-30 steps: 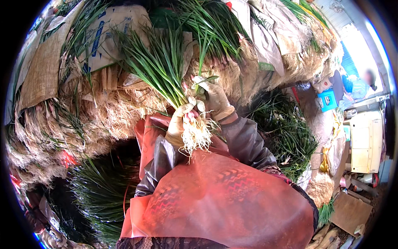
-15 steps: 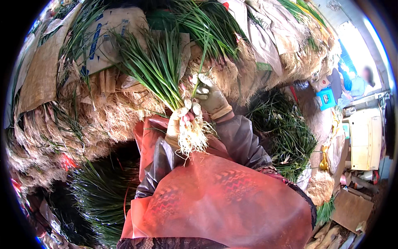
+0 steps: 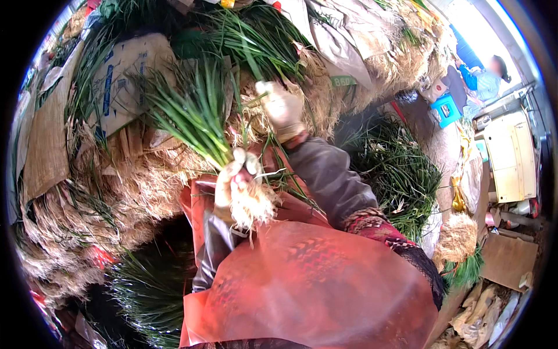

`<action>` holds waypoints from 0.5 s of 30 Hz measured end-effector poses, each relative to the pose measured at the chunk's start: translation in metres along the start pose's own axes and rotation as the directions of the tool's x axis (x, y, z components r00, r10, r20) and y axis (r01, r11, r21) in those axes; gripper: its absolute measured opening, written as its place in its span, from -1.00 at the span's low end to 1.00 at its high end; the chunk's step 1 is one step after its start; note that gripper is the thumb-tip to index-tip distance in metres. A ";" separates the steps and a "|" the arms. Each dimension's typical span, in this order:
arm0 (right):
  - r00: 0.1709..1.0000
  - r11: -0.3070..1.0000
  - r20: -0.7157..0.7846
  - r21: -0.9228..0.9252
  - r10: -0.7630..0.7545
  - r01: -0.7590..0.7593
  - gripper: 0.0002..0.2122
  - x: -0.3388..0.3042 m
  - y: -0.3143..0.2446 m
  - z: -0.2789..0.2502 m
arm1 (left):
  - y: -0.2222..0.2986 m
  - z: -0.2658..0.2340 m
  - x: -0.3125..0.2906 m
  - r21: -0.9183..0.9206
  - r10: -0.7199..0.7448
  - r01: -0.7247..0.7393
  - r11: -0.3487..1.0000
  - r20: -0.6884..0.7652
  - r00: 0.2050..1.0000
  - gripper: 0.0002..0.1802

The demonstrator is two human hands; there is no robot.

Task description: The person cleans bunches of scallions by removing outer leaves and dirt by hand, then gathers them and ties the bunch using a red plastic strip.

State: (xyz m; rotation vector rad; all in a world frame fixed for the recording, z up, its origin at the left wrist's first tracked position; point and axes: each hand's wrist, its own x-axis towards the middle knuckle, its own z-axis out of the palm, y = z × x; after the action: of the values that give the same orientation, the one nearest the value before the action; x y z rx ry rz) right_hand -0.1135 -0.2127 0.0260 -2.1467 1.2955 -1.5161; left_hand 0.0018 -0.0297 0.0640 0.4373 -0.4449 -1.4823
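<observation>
My gloved left hand (image 3: 225, 189) is closed round a bunch of spring onions (image 3: 203, 125). Their green leaves fan up and to the left, and the pale roots hang below the fist over my apron (image 3: 325, 279). My right hand (image 3: 282, 110), also gloved, is raised up and to the right of the bunch, beside the heap of spring onions (image 3: 256, 35). Motion smears its fingers, so whether it grips anything is unclear. A few loose green stalks (image 3: 297, 189) lie on the apron just right of the bunch.
Sacking (image 3: 131, 75) and pale cloth (image 3: 343, 41) cover parts of the root-fringed heap ahead. Dark green piles of leaves lie to the right (image 3: 395, 168) and lower left (image 3: 145, 291). At far right are a blue crate (image 3: 446, 110), another person (image 3: 488, 78) and a cream cabinet (image 3: 511, 157).
My right hand has moved away from the bunch, up toward the heap. Loose stalks now show on the apron right of the bunch. My left hand keeps its hold, slightly lower and farther left.
</observation>
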 end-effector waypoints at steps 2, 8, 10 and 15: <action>0.915 0.966 0.393 -0.260 0.091 0.016 -0.82 -0.001 0.034 -0.037 | 0.027 0.015 0.000 -0.188 0.045 -0.013 0.982 0.169 0.985 -0.80; 0.683 0.770 0.572 -0.638 0.455 0.020 -0.62 0.003 -0.004 -0.136 | 0.010 -0.028 0.019 -0.262 -0.101 0.085 0.961 -0.046 0.994 -0.69; 0.837 0.985 0.527 0.155 -0.146 0.074 -0.57 0.011 -0.005 -0.114 | 0.003 -0.018 0.016 -0.239 -0.110 0.081 0.968 -0.110 0.988 -0.70; 0.648 0.904 0.740 0.384 -0.181 -0.187 -0.51 -0.005 -0.035 -0.035 | -0.008 -0.031 0.017 -0.276 -0.183 0.165 0.947 -0.040 0.982 -0.77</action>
State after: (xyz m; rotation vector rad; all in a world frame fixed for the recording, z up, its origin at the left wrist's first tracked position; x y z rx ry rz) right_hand -0.1246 -0.1781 0.0596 -2.0732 0.5761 -0.6055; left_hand 0.0125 -0.0469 0.0337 0.3106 -0.1490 -1.6675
